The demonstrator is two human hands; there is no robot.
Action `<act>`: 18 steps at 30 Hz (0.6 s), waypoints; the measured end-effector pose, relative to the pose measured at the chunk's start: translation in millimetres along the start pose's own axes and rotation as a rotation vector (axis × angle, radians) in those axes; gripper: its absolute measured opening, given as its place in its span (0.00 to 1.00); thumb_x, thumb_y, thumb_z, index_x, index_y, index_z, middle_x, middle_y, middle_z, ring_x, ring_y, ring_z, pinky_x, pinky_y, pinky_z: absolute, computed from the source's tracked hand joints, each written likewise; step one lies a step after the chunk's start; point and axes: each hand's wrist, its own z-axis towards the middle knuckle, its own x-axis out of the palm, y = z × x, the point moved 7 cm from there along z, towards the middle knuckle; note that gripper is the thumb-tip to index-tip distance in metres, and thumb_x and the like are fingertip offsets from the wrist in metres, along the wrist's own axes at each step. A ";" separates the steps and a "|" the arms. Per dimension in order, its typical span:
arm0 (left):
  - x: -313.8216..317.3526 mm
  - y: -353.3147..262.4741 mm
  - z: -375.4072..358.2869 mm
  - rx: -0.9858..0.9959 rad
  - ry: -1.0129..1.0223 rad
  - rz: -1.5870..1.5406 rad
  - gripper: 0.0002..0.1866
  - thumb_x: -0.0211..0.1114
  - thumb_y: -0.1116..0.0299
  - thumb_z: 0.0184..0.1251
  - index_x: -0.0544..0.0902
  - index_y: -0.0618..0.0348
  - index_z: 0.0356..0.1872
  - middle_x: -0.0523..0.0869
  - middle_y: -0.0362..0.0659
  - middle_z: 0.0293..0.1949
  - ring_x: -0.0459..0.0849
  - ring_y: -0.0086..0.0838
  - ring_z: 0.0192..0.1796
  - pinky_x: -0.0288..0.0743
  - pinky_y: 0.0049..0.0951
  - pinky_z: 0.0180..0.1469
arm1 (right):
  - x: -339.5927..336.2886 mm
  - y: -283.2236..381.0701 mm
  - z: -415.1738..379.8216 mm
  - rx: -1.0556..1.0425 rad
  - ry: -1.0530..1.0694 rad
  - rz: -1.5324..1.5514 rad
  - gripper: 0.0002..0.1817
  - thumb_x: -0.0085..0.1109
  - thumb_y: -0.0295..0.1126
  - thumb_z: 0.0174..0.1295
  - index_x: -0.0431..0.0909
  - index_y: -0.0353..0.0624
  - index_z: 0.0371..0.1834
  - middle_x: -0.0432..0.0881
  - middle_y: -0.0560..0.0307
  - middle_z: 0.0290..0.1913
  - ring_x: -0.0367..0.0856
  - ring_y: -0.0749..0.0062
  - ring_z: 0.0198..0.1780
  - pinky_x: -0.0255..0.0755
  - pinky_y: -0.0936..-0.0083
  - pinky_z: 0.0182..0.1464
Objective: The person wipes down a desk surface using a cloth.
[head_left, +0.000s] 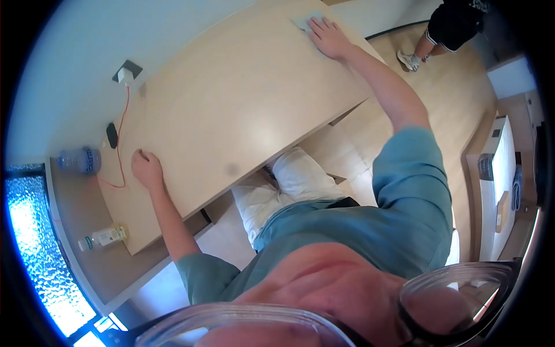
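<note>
A pale blue-green cloth lies flat at the far right corner of the light wooden table. My right hand rests on it, palm down with the fingers stretched out and apart. Near the left end of the table, my left hand sits on the surface beside a red cable. Its fingers are loosely bent, and no object shows in them.
A white plug is in the wall socket. A black object lies by the cable. A large bluish bottle and a smaller bottle stand at the left. Another person stands beyond the table's right end.
</note>
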 end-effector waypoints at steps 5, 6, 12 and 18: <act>-1.4 -2.0 -1.1 -0.029 -0.004 -0.052 0.17 0.58 0.66 0.74 0.83 0.67 0.56 0.87 0.58 0.53 0.85 0.55 0.56 0.78 0.52 0.59 | -40.1 25.6 -106.1 -0.170 0.045 0.053 0.34 0.33 0.52 0.85 0.55 0.49 0.87 0.54 0.53 0.88 0.47 0.48 0.89 0.41 0.50 0.87; -0.9 -0.7 -0.6 -0.020 -0.015 -0.039 0.17 0.58 0.66 0.74 0.83 0.67 0.56 0.87 0.58 0.53 0.85 0.55 0.55 0.79 0.52 0.59 | -46.9 29.2 -125.3 -0.178 0.067 0.045 0.34 0.34 0.51 0.84 0.56 0.48 0.87 0.55 0.52 0.88 0.47 0.48 0.88 0.42 0.50 0.87; 0.4 4.6 -2.2 0.001 -0.021 -0.006 0.17 0.58 0.66 0.74 0.83 0.67 0.56 0.87 0.57 0.52 0.85 0.54 0.54 0.80 0.51 0.57 | -51.8 26.7 -155.6 -0.100 0.052 -0.053 0.34 0.39 0.49 0.83 0.57 0.43 0.86 0.56 0.46 0.87 0.49 0.45 0.88 0.43 0.50 0.87; 5.6 6.4 0.6 0.007 -0.005 0.004 0.17 0.59 0.66 0.74 0.84 0.67 0.55 0.87 0.57 0.52 0.85 0.53 0.55 0.79 0.50 0.58 | -27.3 25.0 -125.9 -0.051 -0.004 0.145 0.34 0.37 0.46 0.84 0.56 0.39 0.86 0.56 0.46 0.87 0.49 0.45 0.88 0.43 0.50 0.87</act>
